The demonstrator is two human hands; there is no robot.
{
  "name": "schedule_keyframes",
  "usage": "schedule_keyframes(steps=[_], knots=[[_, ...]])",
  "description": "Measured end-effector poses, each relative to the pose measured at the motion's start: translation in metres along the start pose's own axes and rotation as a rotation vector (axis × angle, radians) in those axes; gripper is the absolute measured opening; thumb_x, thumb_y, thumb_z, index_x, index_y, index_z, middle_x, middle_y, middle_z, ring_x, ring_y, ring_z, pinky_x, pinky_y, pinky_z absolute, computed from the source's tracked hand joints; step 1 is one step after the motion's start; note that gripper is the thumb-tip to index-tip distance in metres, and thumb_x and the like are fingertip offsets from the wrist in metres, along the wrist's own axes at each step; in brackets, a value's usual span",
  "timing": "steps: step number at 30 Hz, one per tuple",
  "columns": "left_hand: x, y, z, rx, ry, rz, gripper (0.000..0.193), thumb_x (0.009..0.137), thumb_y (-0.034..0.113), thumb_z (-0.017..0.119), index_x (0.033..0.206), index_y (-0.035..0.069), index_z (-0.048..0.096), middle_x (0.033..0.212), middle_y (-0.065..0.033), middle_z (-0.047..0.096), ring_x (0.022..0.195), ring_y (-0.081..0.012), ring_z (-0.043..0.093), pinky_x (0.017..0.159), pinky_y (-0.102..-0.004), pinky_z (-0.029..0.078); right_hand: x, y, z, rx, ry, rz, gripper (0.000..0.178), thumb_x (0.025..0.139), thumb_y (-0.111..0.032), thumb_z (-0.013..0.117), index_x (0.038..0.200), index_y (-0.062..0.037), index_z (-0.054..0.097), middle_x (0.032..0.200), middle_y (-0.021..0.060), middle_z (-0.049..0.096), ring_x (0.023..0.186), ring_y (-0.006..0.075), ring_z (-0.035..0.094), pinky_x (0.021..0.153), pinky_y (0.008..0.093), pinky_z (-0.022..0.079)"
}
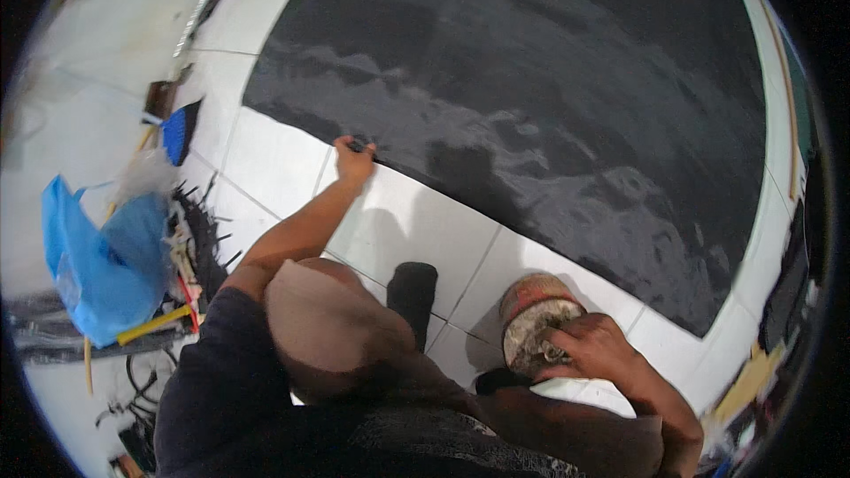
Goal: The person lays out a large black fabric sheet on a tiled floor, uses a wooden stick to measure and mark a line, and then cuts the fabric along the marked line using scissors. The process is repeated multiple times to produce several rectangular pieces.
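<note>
A large black sheet [567, 80] lies on white floor tiles, its surface rippled and shiny in places. At its near left edge is my left hand [355, 165], arm stretched out, fingers closed around a small dark thing I cannot make out. Between my right foot and the sheet stands a round reddish can [531, 292] with a crusted, stained top. My right hand [589, 347] is at that top, fingers curled around a small pale part. Whether this is a lid's knob or a tool is unclear.
To my left are a blue plastic bag [115, 257], a blue brush head [180, 133], a yellow stick [152, 326] and dark scraps. My dark-covered foot [413, 290] rests on the tiles near the sheet. A long thin strip [786, 80] lies along the right side.
</note>
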State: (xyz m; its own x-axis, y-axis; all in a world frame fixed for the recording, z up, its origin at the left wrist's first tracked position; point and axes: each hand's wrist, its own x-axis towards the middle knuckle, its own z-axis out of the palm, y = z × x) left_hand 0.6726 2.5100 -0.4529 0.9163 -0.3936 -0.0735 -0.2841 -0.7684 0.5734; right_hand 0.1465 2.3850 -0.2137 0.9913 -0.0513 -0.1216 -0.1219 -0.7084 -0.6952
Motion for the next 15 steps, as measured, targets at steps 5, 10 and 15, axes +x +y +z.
schedule_keyframes(steps=[5,10,15], knots=[[-0.004,0.021,0.023,-0.176,-0.191,-0.159,0.055,0.083,0.017,0.071,0.125,0.011,0.036,0.103,-0.0172,0.055,0.083,-0.0267,0.054,0.069,-0.0373,0.044,-0.019,-0.009,0.022,-0.252,0.047,0.066,0.035,0.078,-0.041,0.072,0.077,-0.0097,0.056,0.053,0.0047,0.055,0.048,0.0231,0.059,0.047,0.0345,0.049],[-0.02,0.053,0.004,-0.287,-0.323,-0.294,0.056,0.085,0.019,0.069,0.127,0.007,0.035,0.118,-0.0233,0.054,0.098,-0.0305,0.059,0.079,-0.0381,0.049,-0.025,-0.006,0.012,-0.208,0.18,0.203,0.033,0.078,-0.035,0.074,0.074,-0.0078,0.056,0.053,0.0071,0.057,0.048,0.0228,0.061,0.044,0.0347,0.047],[-0.023,0.065,-0.012,-0.275,-0.258,-0.219,0.052,0.086,0.015,0.067,0.125,0.01,0.032,0.1,-0.0169,0.055,0.062,-0.0195,0.054,0.051,-0.0346,0.044,-0.023,-0.001,-0.02,-0.226,0.478,0.341,0.037,0.077,-0.034,0.074,0.069,-0.008,0.049,0.054,0.0098,0.056,0.048,0.0271,0.06,0.045,0.0378,0.047]])
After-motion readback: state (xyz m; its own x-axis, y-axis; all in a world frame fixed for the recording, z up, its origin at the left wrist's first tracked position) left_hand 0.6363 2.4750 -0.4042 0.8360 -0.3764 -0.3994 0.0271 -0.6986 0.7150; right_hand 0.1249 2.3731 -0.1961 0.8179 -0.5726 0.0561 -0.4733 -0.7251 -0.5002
